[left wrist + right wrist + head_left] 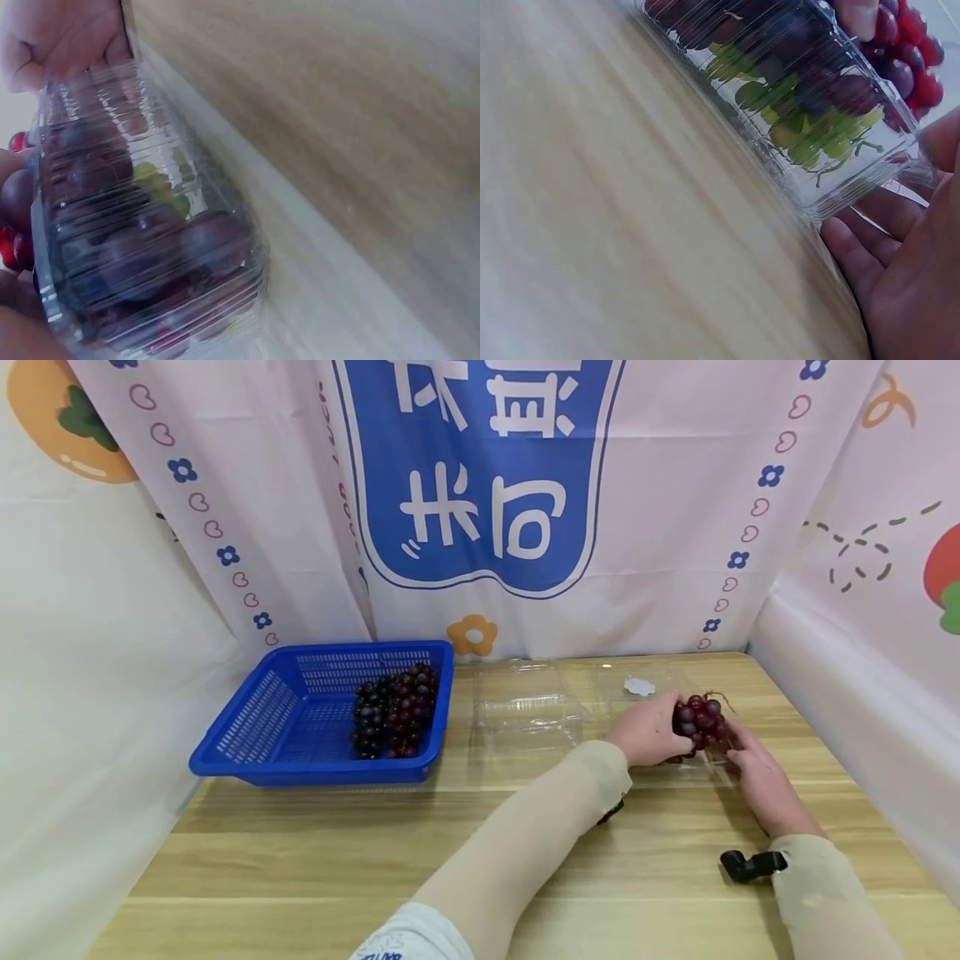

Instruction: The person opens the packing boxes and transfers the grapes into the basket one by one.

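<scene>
My left hand (649, 733) grips a bunch of dark red grapes (699, 720), its fingers around the left side of the bunch. The bunch rises above the rim of a clear plastic box (802, 206), with a thin stem sticking up. Through the ribbed wall show dark grapes (214, 244) and several green ones (810, 142) inside. My right hand (765, 781) holds the box's right end, thumb at the rim and fingers against the outside. Behind the grapes lies a clear flap with a white label (640, 686).
Left of the hands stands another clear plastic box (525, 718). A blue plastic basket (262, 714) sits at the back left, with bunches of dark grapes (397, 710) in its right side. A printed cloth (480, 510) hangs behind the wooden table (420, 835).
</scene>
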`<state>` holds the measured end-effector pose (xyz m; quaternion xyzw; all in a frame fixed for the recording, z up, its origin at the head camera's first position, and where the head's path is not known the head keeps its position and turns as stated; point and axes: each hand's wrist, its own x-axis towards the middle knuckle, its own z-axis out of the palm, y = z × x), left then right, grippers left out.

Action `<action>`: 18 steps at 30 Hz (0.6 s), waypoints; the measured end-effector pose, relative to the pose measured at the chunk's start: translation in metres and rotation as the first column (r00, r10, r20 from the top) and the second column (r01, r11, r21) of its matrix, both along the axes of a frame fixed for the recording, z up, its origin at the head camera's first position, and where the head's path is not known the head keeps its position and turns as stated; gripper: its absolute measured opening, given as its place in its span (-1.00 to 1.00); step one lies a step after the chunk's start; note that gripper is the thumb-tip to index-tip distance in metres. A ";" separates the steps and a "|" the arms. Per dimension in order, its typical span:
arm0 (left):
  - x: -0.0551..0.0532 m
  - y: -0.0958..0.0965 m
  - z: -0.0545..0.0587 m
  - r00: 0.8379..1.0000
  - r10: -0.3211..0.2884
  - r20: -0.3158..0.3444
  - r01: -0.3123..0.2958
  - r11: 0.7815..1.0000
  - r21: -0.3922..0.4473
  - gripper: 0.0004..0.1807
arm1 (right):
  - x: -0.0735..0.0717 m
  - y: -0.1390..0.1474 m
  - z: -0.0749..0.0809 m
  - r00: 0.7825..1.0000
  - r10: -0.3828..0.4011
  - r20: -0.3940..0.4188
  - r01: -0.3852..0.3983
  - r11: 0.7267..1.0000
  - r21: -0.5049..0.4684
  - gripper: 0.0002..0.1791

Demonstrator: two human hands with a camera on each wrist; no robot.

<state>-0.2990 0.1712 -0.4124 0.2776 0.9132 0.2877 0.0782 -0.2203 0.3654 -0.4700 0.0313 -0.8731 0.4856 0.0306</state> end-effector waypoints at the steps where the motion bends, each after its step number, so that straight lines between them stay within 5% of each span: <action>1: 0.000 -0.002 0.002 1.000 0.010 0.014 -0.010 1.000 0.029 -0.41 | 0.000 0.000 0.000 1.000 0.000 0.001 0.000 1.000 -0.002 -0.37; 9: 0.000 -0.013 0.010 0.997 0.053 0.054 -0.063 0.977 0.204 -0.47 | -0.001 -0.003 0.000 0.996 0.080 -0.045 -0.083 0.993 -0.087 -0.36; 18: -0.008 -0.030 0.028 0.989 0.128 0.070 -0.145 0.926 0.350 -0.37 | 0.000 -0.005 0.000 0.996 0.081 -0.032 -0.085 0.990 -0.111 -0.35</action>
